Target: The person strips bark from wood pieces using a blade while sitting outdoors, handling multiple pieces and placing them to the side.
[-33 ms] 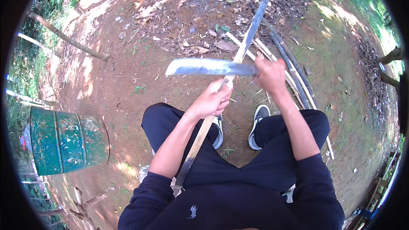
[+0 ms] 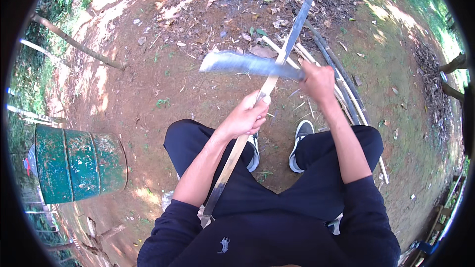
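My left hand is closed round the middle of a long flat strip of wood or bamboo. The strip slants from beside my left hip up to the far right. Its far end is dark, and the stretch just beyond my left hand is pale and bare. A machete is gripped in my right hand, its blade pointing left, blurred by motion. The blade crosses over the pale stretch, beyond my left hand; whether it touches the strip I cannot tell.
Several pale and dark strips lie on the ground beyond my right knee. A green metal drum lies on its side at the left. Dry leaves litter the brown earth ahead. A thin pole leans at the far left.
The machete blade has shifted away from me along the strip, and my right hand has moved slightly up and to the right with it. My left hand and the strip stay put.
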### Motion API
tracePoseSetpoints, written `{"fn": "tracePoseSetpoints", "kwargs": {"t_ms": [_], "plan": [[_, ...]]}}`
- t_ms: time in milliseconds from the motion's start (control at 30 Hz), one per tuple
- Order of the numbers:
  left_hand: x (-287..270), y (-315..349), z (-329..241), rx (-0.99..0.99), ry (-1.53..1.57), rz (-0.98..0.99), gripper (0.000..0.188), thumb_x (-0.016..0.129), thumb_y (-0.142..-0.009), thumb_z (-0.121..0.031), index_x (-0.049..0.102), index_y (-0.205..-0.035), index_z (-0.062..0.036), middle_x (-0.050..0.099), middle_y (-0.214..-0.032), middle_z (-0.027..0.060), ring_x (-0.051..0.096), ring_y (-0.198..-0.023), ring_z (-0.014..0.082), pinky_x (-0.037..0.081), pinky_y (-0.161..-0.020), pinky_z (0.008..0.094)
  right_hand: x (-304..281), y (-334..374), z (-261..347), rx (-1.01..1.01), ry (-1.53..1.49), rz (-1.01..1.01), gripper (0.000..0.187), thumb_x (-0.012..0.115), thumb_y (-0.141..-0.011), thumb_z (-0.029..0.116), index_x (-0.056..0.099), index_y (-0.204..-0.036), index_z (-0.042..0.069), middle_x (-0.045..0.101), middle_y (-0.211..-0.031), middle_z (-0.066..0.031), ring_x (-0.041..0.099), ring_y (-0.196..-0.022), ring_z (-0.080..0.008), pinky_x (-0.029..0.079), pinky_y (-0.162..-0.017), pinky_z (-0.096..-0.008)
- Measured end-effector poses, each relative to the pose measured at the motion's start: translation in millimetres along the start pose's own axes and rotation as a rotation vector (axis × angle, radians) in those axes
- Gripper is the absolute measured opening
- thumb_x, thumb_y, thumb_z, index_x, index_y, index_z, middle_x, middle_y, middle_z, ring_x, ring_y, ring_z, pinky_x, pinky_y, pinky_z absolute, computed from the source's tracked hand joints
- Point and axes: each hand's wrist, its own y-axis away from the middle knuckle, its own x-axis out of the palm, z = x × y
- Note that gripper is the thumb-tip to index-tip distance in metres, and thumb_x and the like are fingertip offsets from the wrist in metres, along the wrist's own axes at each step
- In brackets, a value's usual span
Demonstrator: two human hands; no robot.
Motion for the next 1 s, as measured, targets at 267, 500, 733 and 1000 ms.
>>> {"fn": "tracePoseSetpoints", "kwargs": {"t_ms": [267, 500, 733, 1000], "plan": [[-4.9, 2.3, -7.2, 0.006, 0.089, 0.016, 0.021, 0.044, -0.107, -0.033, 0.042, -0.099, -0.0141, 0.034, -0.069, -0.0057, 0.028, -0.044, 0.0004, 0.022, -0.034, 0.0182, -3.4, 9.1, 16.6, 0.336, -0.136, 0.234, 0.009, 0.069, -0.078, 0.012, 0.063, -0.079, 0.006, 0.064, -0.060, -0.0150, 0.065, -0.052, -0.0298, 0.053, -0.052, -0.0429], [0.9, -9.0, -4.7, 0.039, 0.065, -0.011, 0.020, 0.045, -0.108, -0.030, 0.040, -0.097, -0.0143, 0.033, -0.069, -0.0060, 0.028, -0.045, 0.0005, 0.022, -0.034, 0.0185, 6.6, 5.9, 0.6, 0.082, -0.053, 0.132, 0.019, 0.070, -0.070, 0.011, 0.058, -0.083, 0.007, 0.062, -0.062, -0.0131, 0.064, -0.057, -0.0343, 0.050, -0.053, -0.0466], [-0.7, 2.6, -8.9, 0.037, 0.117, -0.026, 0.019, 0.045, -0.107, -0.028, 0.040, -0.096, -0.0145, 0.033, -0.068, -0.0064, 0.027, -0.045, 0.0001, 0.021, -0.034, 0.0182, 4.0, 10.8, 24.3, 0.062, -0.011, 0.170, 0.014, 0.068, -0.071, 0.012, 0.056, -0.076, 0.007, 0.062, -0.061, -0.0131, 0.064, -0.055, -0.0342, 0.051, -0.053, -0.0457], [-7.4, -0.6, -3.4, 0.032, 0.178, -0.077, 0.019, 0.045, -0.107, -0.026, 0.039, -0.095, -0.0139, 0.034, -0.069, -0.0054, 0.027, -0.044, 0.0005, 0.022, -0.033, 0.0185, 6.2, 10.7, 22.0, 0.066, -0.027, 0.186, 0.007, 0.068, -0.077, 0.010, 0.062, -0.078, 0.007, 0.063, -0.059, -0.0149, 0.066, -0.054, -0.0338, 0.053, -0.051, -0.0443]]}}
